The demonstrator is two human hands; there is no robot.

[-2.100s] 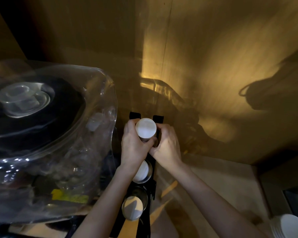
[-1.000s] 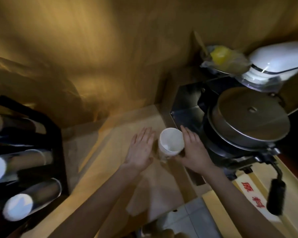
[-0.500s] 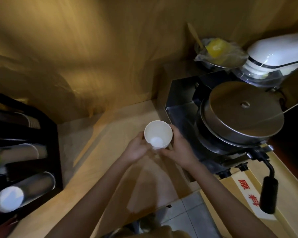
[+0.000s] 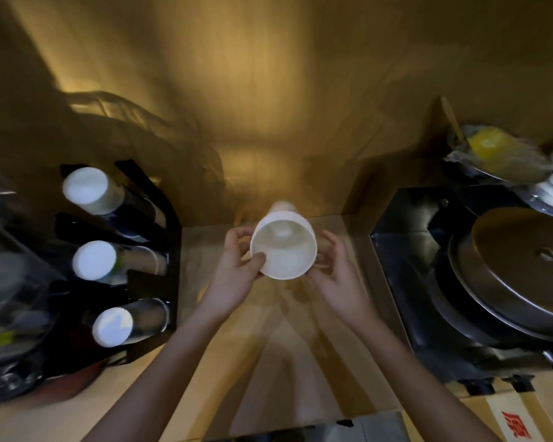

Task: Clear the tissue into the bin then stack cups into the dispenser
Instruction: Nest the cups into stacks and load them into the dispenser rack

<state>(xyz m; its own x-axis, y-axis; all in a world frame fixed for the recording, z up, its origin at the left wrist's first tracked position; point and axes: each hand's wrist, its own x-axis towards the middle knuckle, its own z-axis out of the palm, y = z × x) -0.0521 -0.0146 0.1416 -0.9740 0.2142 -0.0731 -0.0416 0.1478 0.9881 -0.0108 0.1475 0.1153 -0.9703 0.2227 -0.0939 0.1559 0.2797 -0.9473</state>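
Lifted off the pale wooden counter [image 4: 300,362] since half a second ago and tipped mouth-toward-camera: white paper cup [image 4: 283,250], apparently the top of a short nested stack. Now held in the air between both hands. Left hand [image 4: 237,275] curled round the rim, thumb over its near edge; right hand [image 4: 339,279] cupped just beside the right wall, fingers loosely bent, contact hard to confirm. Clearly the cup-stacking step, tissue nowhere visible. Next move probably a carry leftward to the black three-tube cup dispenser [image 4: 141,250], calling for base-first alignment with one tube. Free counter between hands and dispenser; steel lidded machine [image 4: 508,275] crowding the right, wall close behind.
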